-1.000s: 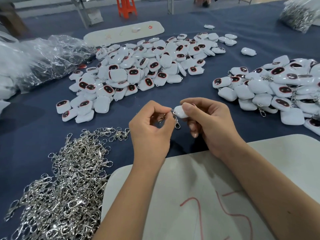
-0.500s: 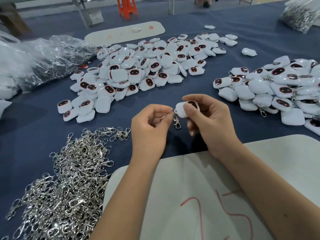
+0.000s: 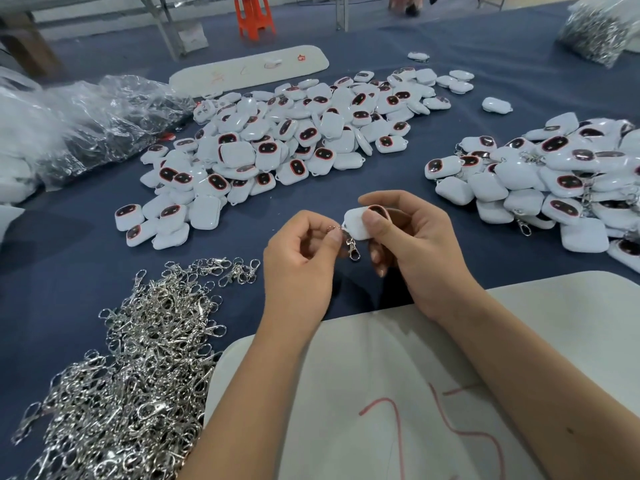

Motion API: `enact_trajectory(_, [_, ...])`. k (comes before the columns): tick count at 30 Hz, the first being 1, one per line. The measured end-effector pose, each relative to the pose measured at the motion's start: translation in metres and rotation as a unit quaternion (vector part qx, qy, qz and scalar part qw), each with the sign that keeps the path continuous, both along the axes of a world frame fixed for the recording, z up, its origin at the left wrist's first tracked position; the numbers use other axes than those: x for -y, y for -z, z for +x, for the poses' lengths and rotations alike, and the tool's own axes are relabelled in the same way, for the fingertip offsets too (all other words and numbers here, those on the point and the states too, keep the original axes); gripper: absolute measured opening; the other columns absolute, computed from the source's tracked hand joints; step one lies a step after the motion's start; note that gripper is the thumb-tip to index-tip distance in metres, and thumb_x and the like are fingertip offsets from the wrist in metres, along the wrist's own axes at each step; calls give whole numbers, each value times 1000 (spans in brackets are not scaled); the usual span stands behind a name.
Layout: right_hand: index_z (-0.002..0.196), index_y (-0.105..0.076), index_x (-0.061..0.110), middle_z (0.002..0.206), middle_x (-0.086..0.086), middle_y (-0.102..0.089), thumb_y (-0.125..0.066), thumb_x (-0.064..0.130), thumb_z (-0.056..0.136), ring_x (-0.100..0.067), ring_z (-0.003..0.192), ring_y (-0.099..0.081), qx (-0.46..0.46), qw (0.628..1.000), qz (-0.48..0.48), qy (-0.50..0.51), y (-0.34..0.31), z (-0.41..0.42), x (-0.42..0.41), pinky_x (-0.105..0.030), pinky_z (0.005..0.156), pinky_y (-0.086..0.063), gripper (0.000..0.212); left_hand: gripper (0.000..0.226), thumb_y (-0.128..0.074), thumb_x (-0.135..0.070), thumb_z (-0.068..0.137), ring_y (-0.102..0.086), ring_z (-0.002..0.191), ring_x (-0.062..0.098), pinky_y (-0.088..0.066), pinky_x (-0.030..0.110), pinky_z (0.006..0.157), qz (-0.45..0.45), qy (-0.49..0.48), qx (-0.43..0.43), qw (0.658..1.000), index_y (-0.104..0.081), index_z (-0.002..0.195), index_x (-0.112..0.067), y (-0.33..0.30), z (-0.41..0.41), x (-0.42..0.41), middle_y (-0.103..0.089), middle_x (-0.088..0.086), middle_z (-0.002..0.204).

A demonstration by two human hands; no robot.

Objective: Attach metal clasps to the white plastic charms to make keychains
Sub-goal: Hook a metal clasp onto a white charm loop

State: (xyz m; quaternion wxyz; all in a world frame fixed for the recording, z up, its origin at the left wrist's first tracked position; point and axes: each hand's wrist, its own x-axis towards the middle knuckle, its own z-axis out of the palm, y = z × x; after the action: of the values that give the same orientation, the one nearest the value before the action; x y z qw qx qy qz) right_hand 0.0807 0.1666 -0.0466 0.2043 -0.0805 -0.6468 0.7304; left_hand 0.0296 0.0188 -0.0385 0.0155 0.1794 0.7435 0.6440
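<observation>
Centre of frame, above blue table (image 3: 381, 188) | right hand (image 3: 412, 244) pinches charm (image 3: 356, 225) | left hand (image 3: 298, 258) pinches clasp (image 3: 351, 247) ring | step: threading ring onto loop | next: likely seating it fully

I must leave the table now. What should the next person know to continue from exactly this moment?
Right hand grips one white charm. Left hand pinches the ring of a metal clasp at the charm's loop; the clasp hangs below. Whether it is fully on cannot be told.
Loose clasps lie in a heap near left. Bare charms are piled in the middle. Charms with clasps on are piled at right.
Left: finish this one, put it right, then work through the middle pile.
</observation>
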Motion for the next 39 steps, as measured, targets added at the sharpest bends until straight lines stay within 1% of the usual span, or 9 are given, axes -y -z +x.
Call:
enact_trajectory(5, [110, -72, 12, 71, 4, -69, -69, 12, 99, -15, 53, -56, 4, 1000, 7, 19, -1, 2, 1, -25, 46, -47, 11, 20, -65, 1, 90, -56, 68, 17, -44, 25, 63, -99, -51, -138, 984, -60, 77, -14, -2, 8, -3, -60, -5, 70])
enact_trajectory(11, [108, -71, 14, 76, 1, -69, -72, 15, 97, -16, 52, -59, -24, 995, 86, 33, -3, 5, 7, -28, 45, -50, 11, 14, -63, 3, 88, -51, 71, 25, -43, 47, 64, -190, -78, -235, 950, -58, 79, -7, 2, 6, -2, -56, 1, 76])
enact_trajectory(14, [108, -72, 16, 76, 3, -69, -69, 13, 98, -15, 53, -60, -16, 995, 85, 44, -1, 3, 6, -27, 46, -50, 11, 14, -66, 2, 89, -57, 73, 20, -47, 42, 68, -159, -70, -214, 961, -64, 81, -8, 1, 6, -1, -62, -1, 77])
enact_trajectory(17, [112, -72, 17, 72, 5, -66, -63, 9, 102, -14, 54, -58, 1, 996, 75, 51, 1, -1, 4, -26, 50, -51, 15, 13, -72, -4, 91, -65, 74, 16, -53, 34, 73, -82, -45, -106, 990, -72, 84, -15, 0, 1, 0, -70, -6, 77])
enact_trajectory(19, [114, -71, 18, 69, 7, -64, -61, 9, 103, -12, 55, -58, 9, 996, 79, 48, 2, -3, 3, -25, 51, -51, 17, 14, -73, -5, 91, -68, 72, 20, -57, 37, 75, -52, -27, -40, 997, -74, 85, -18, 0, -3, 1, -72, -2, 77])
enact_trajectory(23, [114, -70, 19, 68, 10, -64, -60, 10, 104, -11, 56, -58, 10, 996, 80, 44, 4, -4, 3, -24, 52, -51, 18, 20, -71, -4, 92, -66, 65, 21, -57, 40, 74, -55, -2, -9, 998, -74, 85, -22, -1, -6, 2, -72, 1, 78])
enact_trajectory(29, [110, -69, 26, 72, 7, -66, -62, 14, 101, -12, 56, -61, 15, 992, 98, 82, 7, -6, 3, -27, 54, -53, 16, 20, -67, -12, 93, -69, 77, 21, -58, 48, 79, -146, -27, 17, 989, -70, 80, -27, 0, -15, -16, -73, -7, 78])
enact_trajectory(34, [115, -68, 27, 83, 11, -70, -69, 15, 94, -12, 65, -64, 24, 986, 102, 133, 8, -8, 1, -31, 67, -57, 25, 16, -67, -26, 91, -60, 68, 2, -43, 30, 60, -269, -108, -47, 956, -64, 77, -32, -3, -19, -38, -66, -17, 73])
enact_trajectory(39, [122, -68, 25, 91, 9, -73, -70, 12, 95, -13, 78, -68, 49, 981, 93, 162, 7, -7, 1, -47, 82, -62, 30, 12, -57, -21, 92, -57, 77, 21, -46, 38, 67, -400, -27, -170, 900, -57, 81, -27, -7, -20, -44, -59, -9, 82])
